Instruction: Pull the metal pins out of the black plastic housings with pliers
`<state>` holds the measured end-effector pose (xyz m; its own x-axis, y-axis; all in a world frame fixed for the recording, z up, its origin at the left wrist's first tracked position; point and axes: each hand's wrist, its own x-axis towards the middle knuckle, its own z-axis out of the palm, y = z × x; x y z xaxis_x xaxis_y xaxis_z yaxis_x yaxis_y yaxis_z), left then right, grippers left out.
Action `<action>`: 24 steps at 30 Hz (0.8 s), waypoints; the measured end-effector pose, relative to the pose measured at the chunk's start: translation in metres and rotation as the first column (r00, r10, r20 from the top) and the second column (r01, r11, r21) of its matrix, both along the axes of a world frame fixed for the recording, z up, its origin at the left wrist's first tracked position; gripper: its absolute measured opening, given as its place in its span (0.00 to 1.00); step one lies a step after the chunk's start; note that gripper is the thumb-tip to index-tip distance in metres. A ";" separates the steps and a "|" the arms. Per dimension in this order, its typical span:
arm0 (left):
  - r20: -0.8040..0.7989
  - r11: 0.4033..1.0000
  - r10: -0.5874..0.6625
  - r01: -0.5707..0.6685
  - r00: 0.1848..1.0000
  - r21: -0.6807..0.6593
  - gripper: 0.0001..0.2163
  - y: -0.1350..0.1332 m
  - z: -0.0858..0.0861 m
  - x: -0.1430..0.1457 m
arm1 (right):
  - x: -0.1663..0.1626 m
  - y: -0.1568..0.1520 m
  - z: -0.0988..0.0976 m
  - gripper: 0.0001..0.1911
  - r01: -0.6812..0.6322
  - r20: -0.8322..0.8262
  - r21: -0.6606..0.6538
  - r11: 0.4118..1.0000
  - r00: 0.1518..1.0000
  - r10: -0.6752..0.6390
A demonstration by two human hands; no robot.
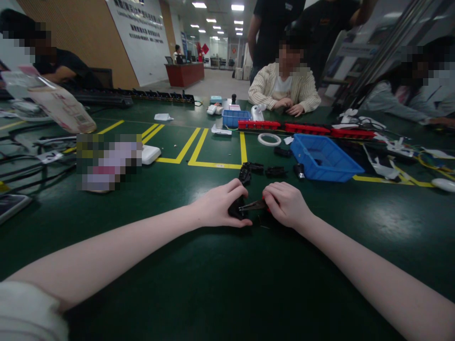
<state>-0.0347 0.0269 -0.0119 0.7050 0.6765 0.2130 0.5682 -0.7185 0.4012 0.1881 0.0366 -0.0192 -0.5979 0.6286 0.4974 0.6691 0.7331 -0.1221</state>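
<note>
My left hand point(220, 206) is closed around a small black plastic part point(236, 208) on the green table point(220, 284). My right hand point(286, 204) is closed on a pair of red-handled pliers point(254, 205), whose dark jaws point left and touch the black part. The two hands sit close together near the table's middle. Several more black parts point(256, 170) lie just beyond my hands.
A blue bin point(323, 158) stands to the right, another blue bin point(234, 117) farther back. Red strips point(305, 128), a white tape ring point(269, 139) and cables lie across the table. A white box point(151, 154) sits left. People sit opposite and at both sides.
</note>
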 end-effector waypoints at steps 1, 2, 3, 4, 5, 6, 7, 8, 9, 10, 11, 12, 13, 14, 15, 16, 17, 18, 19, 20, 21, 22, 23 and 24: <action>-0.007 1.000 0.003 -0.003 1.000 -0.011 0.25 0.000 0.000 0.000 | 0.000 0.000 0.000 0.18 0.002 0.000 -0.003 1.000 1.000 -0.002; -0.018 1.000 0.004 -0.005 1.000 -0.029 0.24 0.001 0.001 0.001 | 0.000 0.000 0.000 0.17 0.003 0.001 -0.006 1.000 1.000 -0.003; -0.032 0.999 0.001 -0.003 0.999 -0.053 0.24 0.001 0.001 0.001 | 0.000 0.000 0.000 0.17 0.002 0.003 -0.008 1.000 1.000 -0.002; -0.047 0.997 -0.007 0.003 0.999 -0.079 0.23 0.002 0.002 0.001 | 0.000 0.000 0.001 0.17 0.001 0.005 -0.010 1.000 1.000 -0.001; -0.062 0.995 -0.017 0.010 0.998 -0.103 0.23 0.002 0.002 0.001 | 0.000 -0.001 0.001 0.17 -0.001 0.007 -0.011 1.000 1.000 0.001; -0.072 0.993 -0.027 0.018 0.997 -0.120 0.22 0.003 0.003 0.001 | 0.000 -0.001 0.001 0.17 -0.004 0.009 -0.012 1.000 1.000 0.004; -0.079 0.991 -0.034 0.024 0.996 -0.130 0.22 0.004 0.003 0.001 | 0.000 -0.001 0.001 0.17 -0.006 0.011 -0.012 1.000 1.000 0.006; -0.081 0.990 -0.038 0.027 0.996 -0.135 0.22 0.004 0.003 0.001 | 0.000 -0.001 0.001 0.17 -0.008 0.011 -0.012 1.000 1.000 0.008; -0.081 0.990 -0.040 0.029 0.996 -0.136 0.23 0.005 0.003 0.001 | 0.000 -0.001 0.001 0.17 -0.010 0.012 -0.012 1.000 1.000 0.010; -0.080 0.990 -0.042 0.031 0.996 -0.134 0.23 0.005 0.003 0.001 | 0.000 -0.001 0.001 0.17 -0.012 0.012 -0.012 1.000 1.000 0.012; -0.079 0.991 -0.044 0.033 0.996 -0.129 0.23 0.004 0.003 0.001 | 0.000 -0.001 0.000 0.17 -0.014 0.011 -0.012 1.000 1.000 0.014; -0.071 0.992 -0.044 0.035 0.997 -0.120 0.22 0.004 0.002 0.001 | 0.000 0.000 0.000 0.18 -0.015 0.011 -0.013 1.000 1.000 0.015; -0.056 0.994 -0.044 0.038 0.997 -0.104 0.22 0.003 0.001 0.000 | 0.000 0.000 0.000 0.18 -0.015 0.011 -0.014 1.000 1.000 0.015; -0.037 0.996 -0.046 0.042 0.998 -0.084 0.22 0.002 0.001 0.000 | 0.001 0.000 0.000 0.18 -0.013 0.010 -0.015 1.000 1.000 0.013; -0.015 0.997 -0.048 0.047 0.999 -0.061 0.21 0.001 0.000 0.000 | 0.001 0.000 0.000 0.18 -0.010 0.009 -0.015 1.000 1.000 0.010; 0.005 0.998 -0.050 0.050 0.999 -0.038 0.20 0.000 0.000 0.000 | 0.001 0.001 0.000 0.18 -0.006 0.008 -0.016 1.000 1.000 0.006; 0.022 0.999 -0.050 0.050 0.999 -0.016 0.20 0.000 -0.001 0.000 | 0.000 0.001 0.000 0.17 -0.002 0.006 -0.017 1.000 1.000 0.002; 0.033 0.999 -0.049 0.049 0.998 0.004 0.20 -0.001 -0.001 0.000 | 0.000 0.001 0.000 0.17 0.000 0.005 -0.018 1.000 1.000 0.000; 0.037 0.999 -0.047 0.046 0.998 0.019 0.20 -0.001 -0.001 0.000 | 0.000 0.001 0.000 0.17 0.001 0.003 -0.020 1.000 1.000 -0.001; 0.035 0.999 -0.046 0.045 0.998 0.025 0.21 -0.001 -0.002 0.000 | 0.000 0.001 0.000 0.17 0.001 0.002 -0.023 1.000 1.000 -0.001; 0.030 0.999 -0.046 0.046 0.998 0.019 0.21 -0.001 -0.001 0.000 | 0.000 0.001 0.000 0.17 0.000 -0.001 -0.026 1.000 1.000 0.000; 0.022 0.999 -0.051 0.051 0.998 -0.002 0.22 -0.001 -0.001 0.000 | 0.000 0.000 0.001 0.17 -0.002 -0.003 -0.031 1.000 1.000 0.001; 0.015 0.998 -0.057 0.057 0.998 -0.036 0.22 0.000 -0.001 0.000 | 0.000 0.000 0.001 0.17 -0.003 -0.006 -0.036 0.999 1.000 0.002; 0.011 0.995 -0.061 0.062 0.998 -0.076 0.21 0.001 0.000 0.000 | 0.000 0.000 0.000 0.17 -0.003 -0.008 -0.042 0.999 1.000 0.003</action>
